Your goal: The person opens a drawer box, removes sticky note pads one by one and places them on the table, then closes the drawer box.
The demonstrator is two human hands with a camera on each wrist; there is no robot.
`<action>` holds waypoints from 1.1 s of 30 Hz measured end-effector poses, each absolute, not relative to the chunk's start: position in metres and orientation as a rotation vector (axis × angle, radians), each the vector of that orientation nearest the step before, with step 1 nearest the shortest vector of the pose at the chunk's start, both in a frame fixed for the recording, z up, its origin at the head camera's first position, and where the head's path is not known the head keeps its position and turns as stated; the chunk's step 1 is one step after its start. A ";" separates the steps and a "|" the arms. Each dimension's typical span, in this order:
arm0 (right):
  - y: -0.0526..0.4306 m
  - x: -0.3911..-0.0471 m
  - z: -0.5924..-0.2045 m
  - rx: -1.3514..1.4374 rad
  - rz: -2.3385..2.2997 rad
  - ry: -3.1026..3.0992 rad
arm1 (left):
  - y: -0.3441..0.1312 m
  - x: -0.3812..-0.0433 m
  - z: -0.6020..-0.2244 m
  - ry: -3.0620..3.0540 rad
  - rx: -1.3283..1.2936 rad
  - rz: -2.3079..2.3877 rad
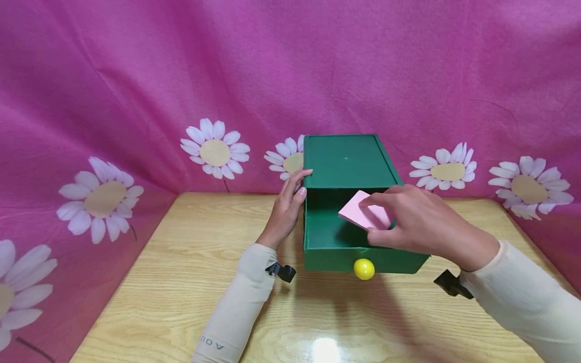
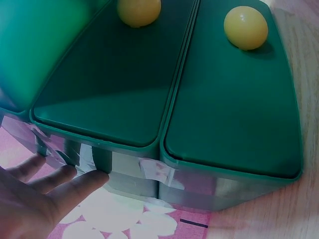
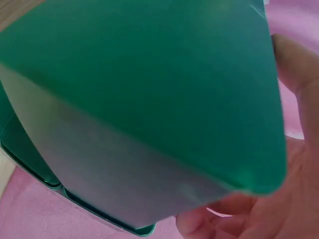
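A green drawer cabinet [image 1: 345,159] stands on the table with its top drawer [image 1: 333,258] pulled out toward me. My right hand [image 1: 419,222] pinches a pink pad of sticky notes [image 1: 359,209] between thumb and fingers, tilted over the drawer's opening. In the right wrist view the green drawer [image 3: 164,89] hides the pad, and parts of the hand show at the right edge. My left hand [image 1: 285,209] touches the cabinet's left side with its fingers extended; the left wrist view shows those fingertips [image 2: 97,178] against the glossy side wall.
A yellow knob [image 1: 364,269] sticks out from the drawer's front. Below it, the left wrist view shows two closed drawer fronts [image 2: 229,109] with yellow knobs. A pink cloth with daisies [image 1: 272,60] hangs behind the wooden table [image 1: 181,282].
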State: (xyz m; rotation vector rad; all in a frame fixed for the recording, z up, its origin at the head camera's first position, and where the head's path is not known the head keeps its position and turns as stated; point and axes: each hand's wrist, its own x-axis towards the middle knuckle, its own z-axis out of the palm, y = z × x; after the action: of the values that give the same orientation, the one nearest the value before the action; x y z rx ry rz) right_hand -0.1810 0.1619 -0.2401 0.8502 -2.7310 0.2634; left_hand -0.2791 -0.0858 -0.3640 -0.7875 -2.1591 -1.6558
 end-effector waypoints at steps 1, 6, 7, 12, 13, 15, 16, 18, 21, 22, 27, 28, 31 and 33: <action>0.162 -0.180 -0.240 0.851 0.263 -2.730 | -0.086 -0.279 -0.364 -2.158 -0.790 -1.656; 0.167 -0.176 -0.237 0.835 0.270 -2.734 | -0.086 -0.280 -0.365 -2.126 -0.828 -1.657; 0.168 -0.175 -0.236 0.833 0.273 -2.735 | -0.085 -0.281 -0.365 -2.121 -0.834 -1.657; 0.174 -0.171 -0.232 0.827 0.280 -2.742 | -0.085 -0.280 -0.365 -2.132 -0.824 -1.668; 0.176 -0.171 -0.231 0.828 0.282 -2.739 | -0.085 -0.279 -0.365 -2.137 -0.819 -1.670; 0.178 -0.169 -0.230 0.825 0.276 -2.734 | -0.085 -0.279 -0.365 -2.147 -0.809 -1.669; 0.179 -0.169 -0.230 0.826 0.271 -2.727 | -0.085 -0.280 -0.365 -2.149 -0.807 -1.667; 0.181 -0.168 -0.229 0.826 0.259 -2.713 | -0.085 -0.280 -0.365 -2.150 -0.806 -1.665; 0.185 -0.167 -0.227 0.824 0.248 -2.693 | -0.085 -0.280 -0.364 -2.148 -0.807 -1.664; 0.186 -0.166 -0.227 0.825 0.248 -2.688 | -0.086 -0.280 -0.364 -2.144 -0.811 -1.665; 0.191 -0.164 -0.226 0.794 0.236 -2.701 | -0.086 -0.280 -0.365 -2.144 -0.814 -1.671; 0.191 -0.163 -0.227 0.790 0.232 -2.702 | -0.086 -0.280 -0.365 -2.145 -0.814 -1.673; 0.194 -0.161 -0.227 0.755 0.226 -2.727 | -0.086 -0.279 -0.364 -2.154 -0.807 -1.678; 0.196 -0.160 -0.228 0.715 0.228 -2.740 | -0.085 -0.279 -0.364 -2.159 -0.804 -1.680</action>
State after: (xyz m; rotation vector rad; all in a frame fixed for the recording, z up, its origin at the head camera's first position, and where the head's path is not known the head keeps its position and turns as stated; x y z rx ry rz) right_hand -0.1599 0.1961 -0.2279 0.7152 -2.7403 0.2279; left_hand -0.2787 -0.0854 -0.3642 -0.8039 -2.1585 -1.6803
